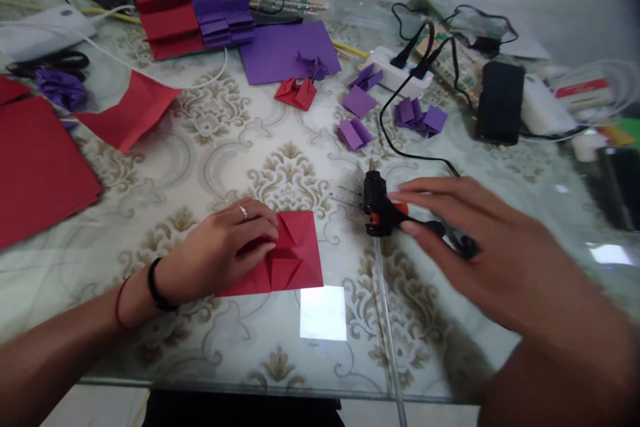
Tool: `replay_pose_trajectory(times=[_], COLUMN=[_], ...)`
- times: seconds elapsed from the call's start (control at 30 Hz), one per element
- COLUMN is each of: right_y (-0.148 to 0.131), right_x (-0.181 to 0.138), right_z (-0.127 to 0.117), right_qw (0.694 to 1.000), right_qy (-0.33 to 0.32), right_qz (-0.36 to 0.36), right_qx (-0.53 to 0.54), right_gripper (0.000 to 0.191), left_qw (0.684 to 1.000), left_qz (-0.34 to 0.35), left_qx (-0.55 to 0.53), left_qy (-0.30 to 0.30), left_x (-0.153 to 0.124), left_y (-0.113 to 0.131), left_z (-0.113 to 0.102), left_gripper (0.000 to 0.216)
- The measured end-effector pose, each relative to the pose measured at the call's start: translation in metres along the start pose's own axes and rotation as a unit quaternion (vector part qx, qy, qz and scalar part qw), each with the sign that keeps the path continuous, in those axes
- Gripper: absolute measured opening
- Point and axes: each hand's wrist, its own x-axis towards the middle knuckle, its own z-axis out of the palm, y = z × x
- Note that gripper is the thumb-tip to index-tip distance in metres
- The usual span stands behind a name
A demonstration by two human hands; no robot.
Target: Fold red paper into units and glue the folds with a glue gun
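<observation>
My left hand lies flat on a folded red paper piece near the table's front edge, fingers pressing its left half. My right hand hovers with fingers stretched out over a black glue gun with an orange trigger, which lies on the glass. The fingertips are close to the gun's handle; the hand is blurred by motion and holds nothing that I can see. A clear glue stick runs from the gun toward the front edge.
Red paper sheets lie at the left. Stacks of folded red and purple paper stand at the back, small purple folded pieces mid-table. A white power strip, a black phone and cables are at the right.
</observation>
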Motion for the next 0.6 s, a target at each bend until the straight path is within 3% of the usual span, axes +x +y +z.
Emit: replay_pose_trajectory(times=[0.13, 0.2, 0.37, 0.6], right_y=[-0.04, -0.047, -0.045, -0.048], right_x=[0.011, 0.014, 0.012, 0.01], right_z=[0.029, 0.043, 0.054, 0.054], right_qw=[0.984, 0.978, 0.974, 0.972], right_qy=[-0.096, -0.115, -0.146, -0.152], right_qz=[-0.133, -0.161, -0.172, -0.178], right_qx=[0.068, 0.06, 0.036, 0.02], right_gripper=[0.05, 0.059, 0.068, 0.077], left_qw=[1.0, 1.0, 0.997, 0.982], left_qz=[0.006, 0.013, 0.049, 0.122], left_qx=[0.004, 0.01, 0.031, 0.121], left_qy=[-0.014, -0.026, -0.045, -0.074], left_x=[-0.001, -0.002, -0.003, -0.002], left_y=[0.0, 0.0, 0.0, 0.001], left_z=[0.0, -0.001, -0.002, -0.012], left_gripper=[0.019, 0.023, 0.037, 0.033])
